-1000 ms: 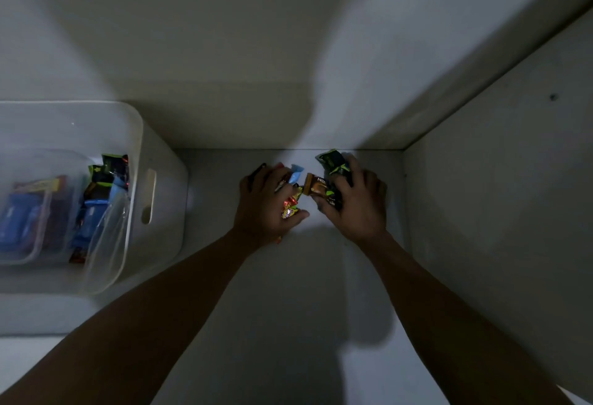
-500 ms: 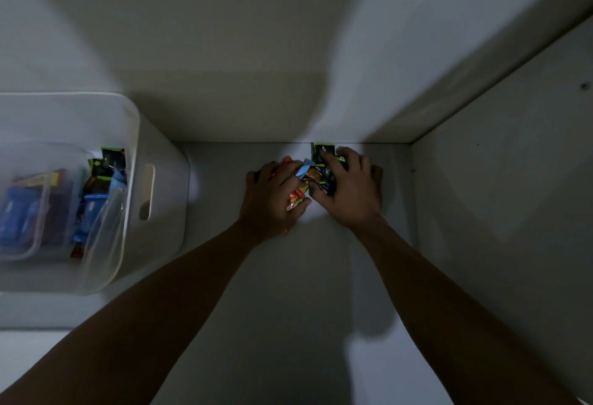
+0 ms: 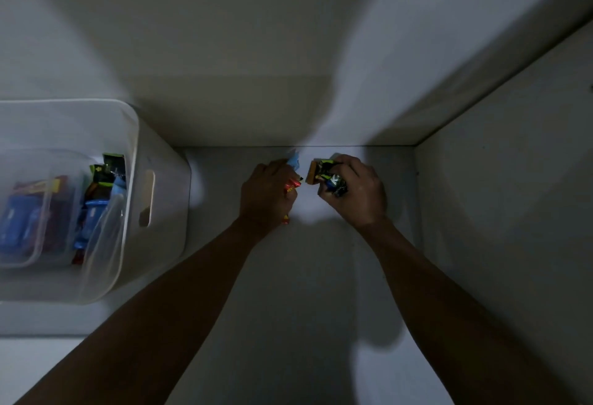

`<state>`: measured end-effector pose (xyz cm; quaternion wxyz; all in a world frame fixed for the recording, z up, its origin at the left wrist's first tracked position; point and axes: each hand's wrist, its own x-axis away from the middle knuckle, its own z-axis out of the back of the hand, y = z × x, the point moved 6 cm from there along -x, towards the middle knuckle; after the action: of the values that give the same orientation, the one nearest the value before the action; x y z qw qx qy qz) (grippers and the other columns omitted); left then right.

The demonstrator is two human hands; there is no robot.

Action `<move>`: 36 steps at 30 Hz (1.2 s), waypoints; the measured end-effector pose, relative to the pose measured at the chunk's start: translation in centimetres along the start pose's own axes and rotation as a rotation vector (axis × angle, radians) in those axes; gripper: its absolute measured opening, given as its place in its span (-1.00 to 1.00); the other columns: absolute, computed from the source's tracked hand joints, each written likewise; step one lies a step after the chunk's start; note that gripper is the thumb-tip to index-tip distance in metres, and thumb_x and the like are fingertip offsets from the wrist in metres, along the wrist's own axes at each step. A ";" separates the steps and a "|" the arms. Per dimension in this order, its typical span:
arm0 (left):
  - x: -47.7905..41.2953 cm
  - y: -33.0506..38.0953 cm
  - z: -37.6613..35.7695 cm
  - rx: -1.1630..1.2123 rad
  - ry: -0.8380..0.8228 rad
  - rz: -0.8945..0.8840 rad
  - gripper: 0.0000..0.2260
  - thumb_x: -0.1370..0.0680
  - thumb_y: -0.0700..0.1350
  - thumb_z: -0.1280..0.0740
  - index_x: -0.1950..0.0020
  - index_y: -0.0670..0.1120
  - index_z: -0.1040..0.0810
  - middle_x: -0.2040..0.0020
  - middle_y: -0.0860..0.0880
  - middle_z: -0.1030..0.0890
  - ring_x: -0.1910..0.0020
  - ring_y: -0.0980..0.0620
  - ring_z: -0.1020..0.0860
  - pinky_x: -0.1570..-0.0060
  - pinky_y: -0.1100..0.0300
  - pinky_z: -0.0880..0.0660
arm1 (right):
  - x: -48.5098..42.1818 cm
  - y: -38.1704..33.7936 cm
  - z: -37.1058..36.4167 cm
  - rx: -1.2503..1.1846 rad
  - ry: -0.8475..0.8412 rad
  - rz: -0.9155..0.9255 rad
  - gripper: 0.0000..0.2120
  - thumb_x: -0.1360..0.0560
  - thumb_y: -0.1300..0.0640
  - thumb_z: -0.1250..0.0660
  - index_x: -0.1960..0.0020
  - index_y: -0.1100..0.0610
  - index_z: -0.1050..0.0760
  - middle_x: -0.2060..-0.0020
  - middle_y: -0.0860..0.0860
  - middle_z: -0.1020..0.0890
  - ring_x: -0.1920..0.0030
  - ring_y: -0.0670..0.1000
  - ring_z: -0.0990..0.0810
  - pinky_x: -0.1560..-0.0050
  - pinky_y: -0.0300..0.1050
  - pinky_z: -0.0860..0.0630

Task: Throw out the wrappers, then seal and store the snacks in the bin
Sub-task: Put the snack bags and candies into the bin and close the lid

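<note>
Deep in a dim white shelf, both my hands hold crumpled wrappers near the back wall. My left hand (image 3: 268, 194) grips a bunch with red-orange and light blue wrappers (image 3: 293, 169) poking out between the fingers. My right hand (image 3: 356, 191) grips a bunch of black, green and orange wrappers (image 3: 327, 175). A small gap separates the two bunches. At the left stands a white plastic bin (image 3: 154, 199) with a handle slot, holding several snack packets (image 3: 102, 186) and clear inner containers.
The shelf's back wall (image 3: 256, 109) rises just behind my hands and a side wall (image 3: 500, 212) closes in on the right. The bin stands on the white shelf floor (image 3: 305, 292) to my left.
My hands have drawn apart, each closing on its own bunch of wrappers and lifting it off the shelf floor; before they were pressed together over one pile.
</note>
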<state>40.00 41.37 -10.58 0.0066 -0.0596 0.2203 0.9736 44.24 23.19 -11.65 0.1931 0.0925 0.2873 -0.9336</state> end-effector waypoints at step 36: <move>5.1 1.2 5.4 0.344 -0.083 0.428 -0.74 -0.36 -0.19 -0.42 0.18 0.13 -0.42 0.25 0.10 -0.57 0.23 -0.03 -0.59 0.22 0.15 -0.48 | 3.1 -2.0 4.3 -0.499 0.006 -0.618 -0.68 -0.32 0.29 -0.57 0.04 0.03 -0.56 0.22 -0.12 -0.63 0.26 -0.39 -0.56 0.21 -0.54 -0.39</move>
<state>34.28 42.50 -5.82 -0.1801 0.0303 0.3895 0.9027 40.29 21.30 -7.99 -0.0814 -0.0455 0.5201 -0.8490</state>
